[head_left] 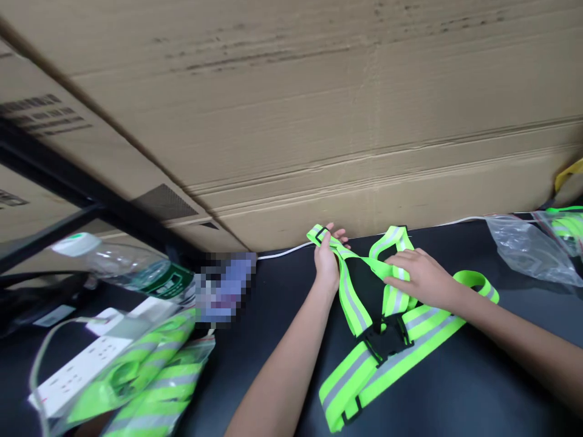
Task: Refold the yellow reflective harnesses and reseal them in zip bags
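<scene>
A neon-green reflective harness (pixel 350 297) with grey stripes lies spread on the black table. Its black buckle (pixel 387 340) sits at the centre of the waist belt. My left hand (pixel 328 258) is closed on one shoulder strap near a black slider, close to the cardboard. Over the other strap, my right hand (pixel 421 276) rests with its fingers curled around the webbing, palm down. The belt (pixel 346 388) loops toward the front, with another black slider at its lower corner.
Cardboard boxes (pixel 319 121) wall off the back. At left are a plastic bottle (pixel 132 264), a white power strip (pixel 82 364), bagged green straps (pixel 155 388) and a black metal frame (pixel 82 194). A clear plastic bag (pixel 528 249) lies at right. A white cable (pixel 282 252) runs along the boxes.
</scene>
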The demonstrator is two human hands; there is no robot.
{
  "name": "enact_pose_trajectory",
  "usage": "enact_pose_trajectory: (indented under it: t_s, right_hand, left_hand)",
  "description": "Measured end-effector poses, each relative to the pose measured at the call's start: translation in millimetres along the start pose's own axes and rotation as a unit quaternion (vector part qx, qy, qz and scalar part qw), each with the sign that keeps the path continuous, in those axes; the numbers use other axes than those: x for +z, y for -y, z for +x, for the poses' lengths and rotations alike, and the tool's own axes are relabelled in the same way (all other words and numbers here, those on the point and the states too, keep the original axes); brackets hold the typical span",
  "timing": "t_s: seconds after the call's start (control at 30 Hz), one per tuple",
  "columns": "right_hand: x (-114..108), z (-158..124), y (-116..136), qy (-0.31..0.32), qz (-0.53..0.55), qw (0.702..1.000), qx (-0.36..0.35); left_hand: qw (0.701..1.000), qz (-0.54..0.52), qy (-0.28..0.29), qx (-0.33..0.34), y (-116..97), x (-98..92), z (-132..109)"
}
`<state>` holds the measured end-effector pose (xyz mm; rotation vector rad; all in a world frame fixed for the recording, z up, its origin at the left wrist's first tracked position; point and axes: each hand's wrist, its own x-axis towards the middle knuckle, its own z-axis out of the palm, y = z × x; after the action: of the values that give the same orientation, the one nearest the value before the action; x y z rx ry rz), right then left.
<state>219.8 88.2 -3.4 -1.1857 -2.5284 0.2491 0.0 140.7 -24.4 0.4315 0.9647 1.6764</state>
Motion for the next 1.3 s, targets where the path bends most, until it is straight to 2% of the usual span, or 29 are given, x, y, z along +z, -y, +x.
enact_pose_trajectory:
  t_s: [0.13,0.27,0.4,0.63,0.8,0.9,1.0,1.1,1.23,1.3]
  right_hand:
    - [9,-11,5,-0.049,-0.145,0.985,-0.078]
    - [13,-15,9,-0.021,-0.213,0.971,-0.108]
    - [11,-16,13,0.01,-0.216,0.973,-0.086]
    - [-16,-27,11,0.058,-0.038,0.996,-0.058]
    - [-10,-53,8,0.013,-0.147,0.983,-0.109]
    - [-9,-68,10,0.028,-0.136,0.982,-0.129]
    - [-13,-76,12,0.047,-0.113,0.984,-0.127]
    - [-15,-79,15,0.057,-0.103,0.986,-0.121]
    - [-6,-81,21,0.055,-0.114,0.985,-0.119]
    - [0,-82,25,0.041,-0.135,0.983,-0.118]
  left_hand:
    - [0.996,0.035,-0.068,0.047,-7,-9.3,13]
    - [0.992,0.078,-0.087,0.055,-12,-14.8,23]
    - [0.991,0.114,-0.073,0.012,-11,-18.8,25]
    - [0.985,0.165,0.008,-0.039,-17,-26.1,22]
    - [0.984,0.168,0.043,-0.042,-15,-26.0,23]
    - [0.984,0.171,0.045,-0.038,-11,-25.6,25]
    - [0.98,0.195,0.033,-0.011,-9,-25.5,28]
    - [0.965,0.257,0.006,0.046,-10,-24.5,26]
    - [0.922,0.357,-0.026,0.146,-16,-18.8,14]
    - [0.889,0.409,-0.037,0.203,-19,-12.5,3]
